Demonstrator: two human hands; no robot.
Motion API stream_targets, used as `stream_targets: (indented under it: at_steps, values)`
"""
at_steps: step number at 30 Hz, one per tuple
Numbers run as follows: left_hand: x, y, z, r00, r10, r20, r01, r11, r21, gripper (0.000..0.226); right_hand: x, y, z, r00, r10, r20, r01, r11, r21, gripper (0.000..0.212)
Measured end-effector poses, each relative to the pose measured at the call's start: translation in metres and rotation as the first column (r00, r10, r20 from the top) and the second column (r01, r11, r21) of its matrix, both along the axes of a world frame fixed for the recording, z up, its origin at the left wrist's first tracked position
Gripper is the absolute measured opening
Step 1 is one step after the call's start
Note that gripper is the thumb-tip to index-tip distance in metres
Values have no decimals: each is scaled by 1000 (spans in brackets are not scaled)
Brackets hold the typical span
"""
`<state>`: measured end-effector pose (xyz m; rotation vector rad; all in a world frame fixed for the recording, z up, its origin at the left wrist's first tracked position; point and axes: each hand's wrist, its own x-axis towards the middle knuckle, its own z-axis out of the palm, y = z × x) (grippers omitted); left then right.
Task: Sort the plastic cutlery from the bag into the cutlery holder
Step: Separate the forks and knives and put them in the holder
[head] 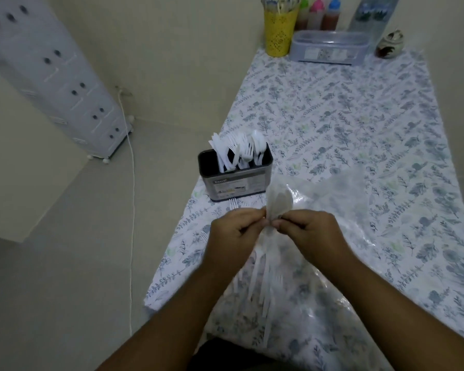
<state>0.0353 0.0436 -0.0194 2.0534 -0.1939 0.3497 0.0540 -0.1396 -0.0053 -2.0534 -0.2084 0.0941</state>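
Left hand (235,231) and right hand (307,231) both pinching white plastic spoons (277,203) through clear plastic bag (340,199). Probably best: separate spoons first, then drop into dark rectangular cutlery holder (237,184).

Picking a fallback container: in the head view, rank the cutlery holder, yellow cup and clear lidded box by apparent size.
1. Cutlery holder, largest, though it is nearest the camera.
2. Clear lidded box.
3. Yellow cup, smallest; its top is cut off, so unsure against the box.

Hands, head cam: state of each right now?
Left hand: closed, pinching the bunch of plastic spoons at the handles.
Right hand: closed, pinching the same bunch of spoons from the other side.
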Motion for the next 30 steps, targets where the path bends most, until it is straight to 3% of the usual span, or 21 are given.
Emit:
stream_targets:
  at_steps: [3,9,12,18,20,25,30]
  values:
    - [28,34,42,996,37,76,-39,999,23,22,37,40,34,996,40,81,-46,996,74,4]
    - [75,87,88,993,110,35,-104,984,-146,24,94,107,76,982,46,181,-69,990,124,10]
    - [90,98,84,994,112,13,-108,979,-176,26,112,123,73,988,22,154,-38,994,105,5]
    - [102,110,45,987,150,-50,-156,979,-135,23,118,138,46,997,42,68,-38,998,-50,14]
    - [100,111,35,985,157,-73,-164,982,-93,21,119,141,37,999,46,16,-44,992,-118,25]
    - [100,108,22,981,170,-88,-169,985,24,19,123,148,27,998,25,-63,-40,965,-258,26]
    - [100,113,15,976,212,-58,-187,941,283,17,123,145,33,1000,31,-3,-30,954,-298,12]
